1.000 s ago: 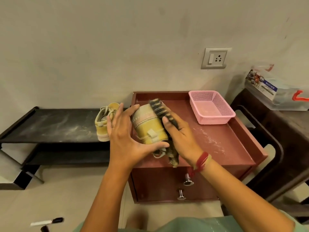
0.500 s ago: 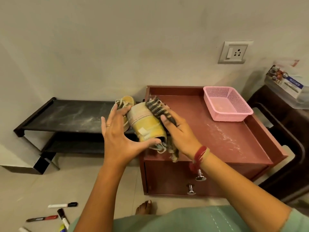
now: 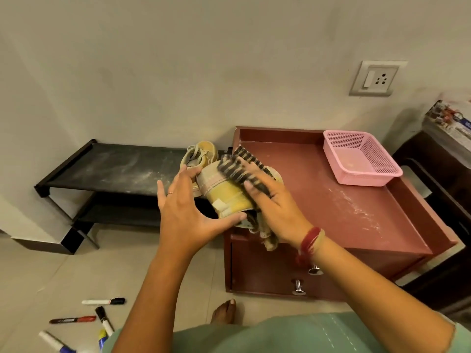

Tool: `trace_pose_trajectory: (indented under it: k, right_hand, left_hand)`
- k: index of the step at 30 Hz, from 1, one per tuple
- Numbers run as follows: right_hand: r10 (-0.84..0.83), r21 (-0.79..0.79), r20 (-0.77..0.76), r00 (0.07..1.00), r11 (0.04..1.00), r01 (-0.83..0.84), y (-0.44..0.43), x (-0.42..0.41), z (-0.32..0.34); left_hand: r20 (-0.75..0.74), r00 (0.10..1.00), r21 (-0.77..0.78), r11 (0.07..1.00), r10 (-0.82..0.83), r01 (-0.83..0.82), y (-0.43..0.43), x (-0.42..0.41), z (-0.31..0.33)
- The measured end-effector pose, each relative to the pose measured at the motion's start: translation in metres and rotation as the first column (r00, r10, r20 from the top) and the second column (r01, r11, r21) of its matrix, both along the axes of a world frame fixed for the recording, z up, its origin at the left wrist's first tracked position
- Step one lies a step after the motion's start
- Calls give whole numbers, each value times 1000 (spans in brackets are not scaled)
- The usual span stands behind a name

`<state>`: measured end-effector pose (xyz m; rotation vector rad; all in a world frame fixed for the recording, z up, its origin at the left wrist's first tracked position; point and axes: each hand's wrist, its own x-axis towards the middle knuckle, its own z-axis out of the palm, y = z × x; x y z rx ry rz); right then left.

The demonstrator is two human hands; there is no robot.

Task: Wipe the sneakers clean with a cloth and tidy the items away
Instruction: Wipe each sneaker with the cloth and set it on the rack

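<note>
- The left hand (image 3: 188,212) is reached forward with the forearm entering from 6 o'clock. Its fingers are splayed and nearly straight.
- The outstretched thumb is laid under the heel end of the yellow sneaker (image 3: 224,194) and the fingertips are set against its far side, so the shoe is propped rather than clenched.
- The right hand (image 3: 276,210) is brought in from 5 o'clock, back upward. Its fingers are curled lightly over the striped cloth (image 3: 235,170), which is pressed onto the sneaker's upper; the thumb is hidden.
- A loose end of the cloth is seen hanging below the right wrist.
- The sneaker is held above the front left corner of the red cabinet (image 3: 344,207).
- The second sneaker (image 3: 201,154) is placed at 11 o'clock from the held one, on the black rack (image 3: 114,166).
- A pink basket (image 3: 362,159) is set at 2 o'clock on the cabinet.
</note>
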<state>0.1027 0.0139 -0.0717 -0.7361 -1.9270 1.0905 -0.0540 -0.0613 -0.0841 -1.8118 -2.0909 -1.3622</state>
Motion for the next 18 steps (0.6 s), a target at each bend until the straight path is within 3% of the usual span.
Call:
trace_pose_trajectory:
  k: [4, 8, 12, 13, 16, 18]
  right_hand:
    - [-154, -19, 96, 983, 988, 156, 14, 0, -2]
    - [25, 111, 217, 976, 993, -50, -2, -5, -7]
    - [-226, 187, 308, 924, 967, 174, 15, -1, -3]
    - [-218, 192, 308, 926, 968, 164, 13, -2, -1]
    - [22, 254, 330, 944, 961, -111, -3, -4, -6]
    - [27, 274, 348, 937, 953, -129, 0, -2, -11]
  left_hand:
    - [-61, 998, -83, 997, -14, 8, -2, 0, -3]
    - [-67, 995, -170, 983, -74, 62, -1, -2, -8]
    - [-27, 992, -215, 970, -122, 114, 2, -2, -10]
    - [-22, 991, -215, 969, -129, 122, 2, -1, -10]
    - [17, 985, -192, 967, -170, 170, 4, 0, -10]
    - [60, 980, -184, 963, -190, 198, 5, 0, -8]
